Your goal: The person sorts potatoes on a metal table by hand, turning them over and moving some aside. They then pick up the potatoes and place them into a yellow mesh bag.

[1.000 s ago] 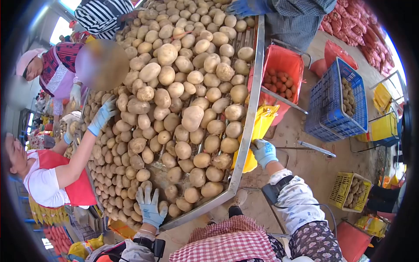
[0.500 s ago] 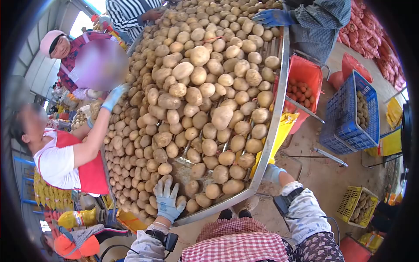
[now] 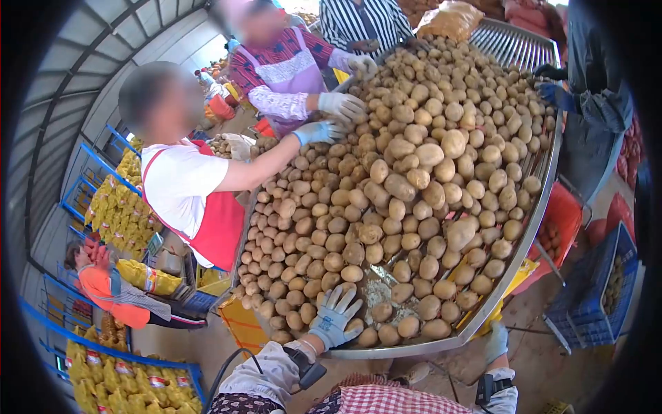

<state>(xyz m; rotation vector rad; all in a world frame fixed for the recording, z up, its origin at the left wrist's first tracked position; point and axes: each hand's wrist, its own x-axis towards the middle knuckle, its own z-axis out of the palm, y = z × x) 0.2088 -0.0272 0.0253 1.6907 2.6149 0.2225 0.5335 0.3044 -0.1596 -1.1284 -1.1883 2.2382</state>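
Observation:
My left hand [image 3: 334, 319], in a pale blue-grey glove, rests with fingers spread on the potatoes [image 3: 333, 261] at the near edge of the sorting table. Loose potatoes surround its fingertips and lie next to its thumb. Just right of it is a bare patch of the table surface [image 3: 378, 293]. My right hand [image 3: 496, 343], also gloved, is low outside the table's metal rim [image 3: 396, 352], beside a yellow bag [image 3: 488, 319] hanging at the corner. How its fingers are set does not show clearly.
Across the left side, a person in a red apron [image 3: 219, 224] and another in a purple apron [image 3: 303, 76] reach onto the heap. A person's dark-blue glove [image 3: 557, 96] is at the right rim. A red container [image 3: 555, 224] and blue crate [image 3: 596, 290] stand right; yellow sacks [image 3: 117, 376] left.
The view has swung left, so the table appears further right. My left hand stays spread on potatoes at the near edge. The purple-aproned person's glove now reaches onto the heap.

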